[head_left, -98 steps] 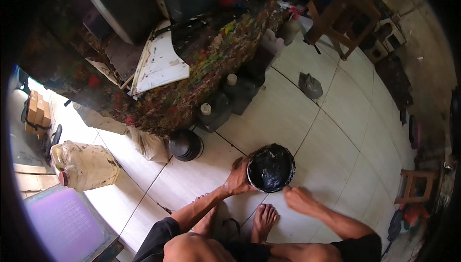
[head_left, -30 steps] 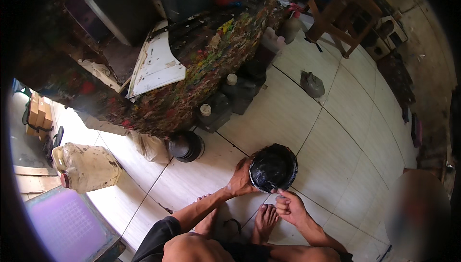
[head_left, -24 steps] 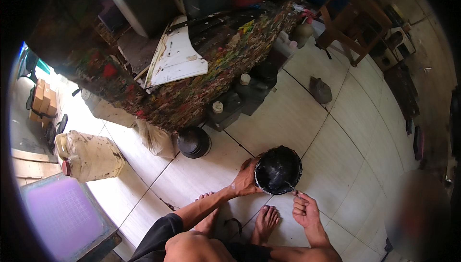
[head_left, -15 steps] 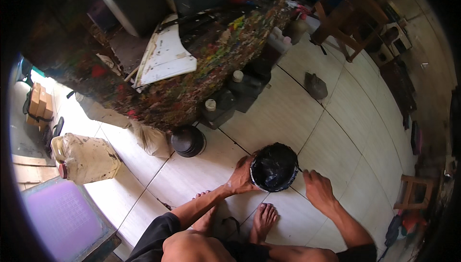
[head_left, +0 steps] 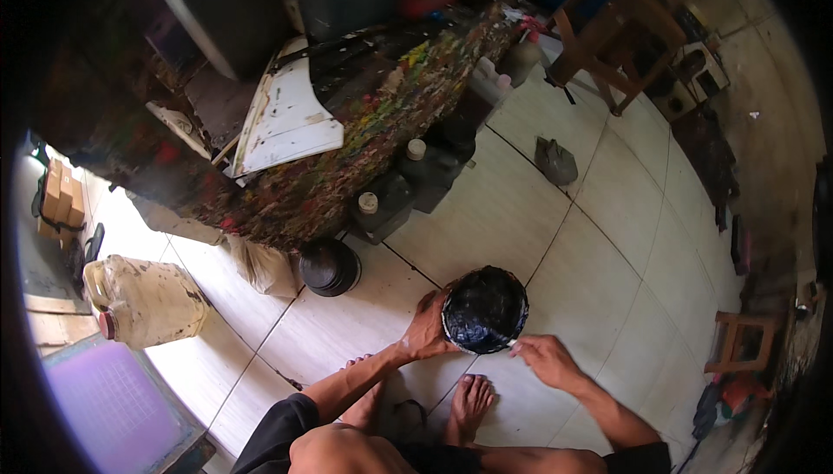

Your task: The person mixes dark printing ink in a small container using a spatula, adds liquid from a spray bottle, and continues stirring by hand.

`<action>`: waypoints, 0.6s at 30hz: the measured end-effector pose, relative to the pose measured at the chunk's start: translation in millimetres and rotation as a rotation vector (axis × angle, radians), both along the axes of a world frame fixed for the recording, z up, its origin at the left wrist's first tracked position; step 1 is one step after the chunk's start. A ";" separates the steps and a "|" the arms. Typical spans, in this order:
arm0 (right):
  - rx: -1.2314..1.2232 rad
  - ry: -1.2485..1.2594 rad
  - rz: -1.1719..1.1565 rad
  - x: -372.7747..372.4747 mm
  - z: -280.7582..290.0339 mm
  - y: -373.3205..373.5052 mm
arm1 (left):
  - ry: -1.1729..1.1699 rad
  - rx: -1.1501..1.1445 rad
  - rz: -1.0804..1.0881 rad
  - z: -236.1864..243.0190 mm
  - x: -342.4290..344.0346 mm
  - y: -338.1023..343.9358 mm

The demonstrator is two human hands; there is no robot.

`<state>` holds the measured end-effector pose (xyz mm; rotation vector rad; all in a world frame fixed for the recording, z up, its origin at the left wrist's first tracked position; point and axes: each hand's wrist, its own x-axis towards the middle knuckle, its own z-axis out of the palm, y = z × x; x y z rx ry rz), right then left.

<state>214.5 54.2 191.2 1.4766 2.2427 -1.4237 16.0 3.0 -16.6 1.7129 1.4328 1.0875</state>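
Note:
A round black tub (head_left: 486, 307) with dark, glossy stuff inside and smears around its rim is in front of my feet. My left hand (head_left: 428, 326) is closed around the tub's left side. At the lower right of the rim, my right hand (head_left: 548, 361) pinches a thin stick-like tool (head_left: 512, 343). Its pale part shows at the rim; the tool's exact kind is too small to make out. Whether the tub rests on the tiles or is raised a little, I cannot tell.
Beyond the tub stand a black lidded pot (head_left: 330, 267) and dark jerrycans (head_left: 382, 213) beside a paint-crusted bench (head_left: 321, 187). A stained yellowish jerrycan (head_left: 152, 302) and a purple-meshed frame (head_left: 117, 396) are at left. A grey lump (head_left: 555, 161) and wooden stool (head_left: 616, 36) lie farther right.
My right hand has moved from the tub's right side down and left to its lower right rim, with the stick-like tool. My left hand keeps its hold on the tub.

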 end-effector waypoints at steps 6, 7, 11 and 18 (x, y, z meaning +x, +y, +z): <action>0.462 -0.405 0.648 5.3 -2.4 56.9 | -0.056 -0.070 -0.062 22.9 -2.8 7.3; 0.495 -0.415 0.715 4.7 -7.3 62.7 | -0.077 -0.046 -0.058 22.8 -2.6 7.1; 0.044 -0.290 0.407 26.6 -42.0 39.3 | -0.067 -0.070 -0.048 5.7 -0.5 1.0; -0.600 0.271 -0.446 59.5 -140.6 -55.7 | -0.028 0.027 -0.061 3.1 -0.6 0.7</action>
